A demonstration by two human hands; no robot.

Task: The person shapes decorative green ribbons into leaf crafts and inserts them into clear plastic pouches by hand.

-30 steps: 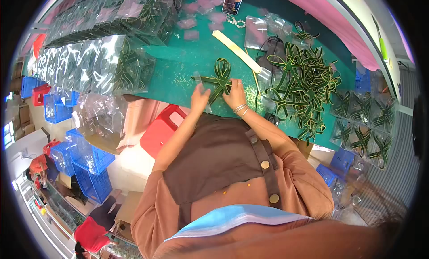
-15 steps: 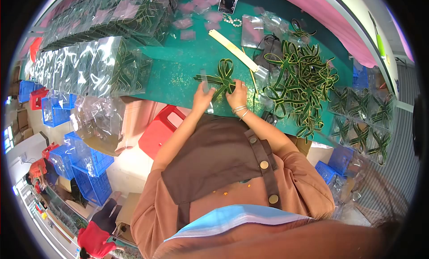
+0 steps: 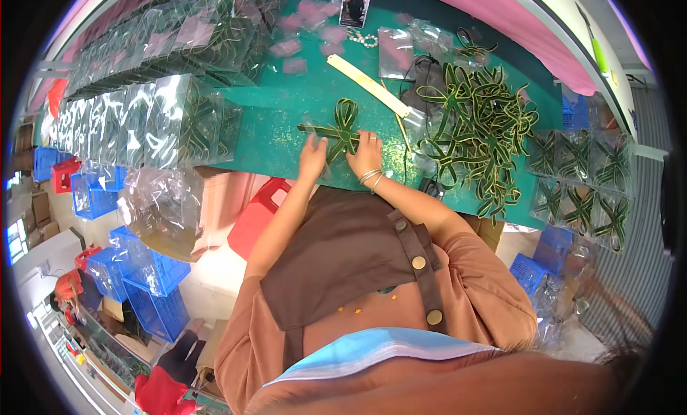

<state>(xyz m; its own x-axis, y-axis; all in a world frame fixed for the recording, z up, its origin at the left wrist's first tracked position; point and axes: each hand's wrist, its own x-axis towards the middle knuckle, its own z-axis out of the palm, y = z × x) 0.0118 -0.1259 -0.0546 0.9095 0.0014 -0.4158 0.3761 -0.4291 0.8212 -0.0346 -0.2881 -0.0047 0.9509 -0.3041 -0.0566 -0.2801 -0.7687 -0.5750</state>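
A dark green ribbon bow [image 3: 346,134] with gold edges lies on the green table in front of me, its loops spread. My left hand [image 3: 313,159] is closed at the bow's left tail, fingertips pinching there, with a thin piece of clear plastic around it whose outline I cannot fully make out. My right hand [image 3: 366,156] is closed on the right side of the bow near its knot, fingers partly covering that loop. Bracelets ring the right wrist. Further right, a heap of similar green bows [image 3: 483,129] covers the table.
A yellow ruler [image 3: 368,84] lies beyond the bow. Rows of clear packages [image 3: 154,121] fill the left side; packed bows [image 3: 576,157] hang at the right edge. A phone [image 3: 355,6] stands at the back. Blue crates [image 3: 154,308], a red stool [image 3: 259,218] and people are lower left.
Both hands and the bow have shifted slightly left in view, partly because the view itself has moved. The clear plastic at the left tail now lies flatter.
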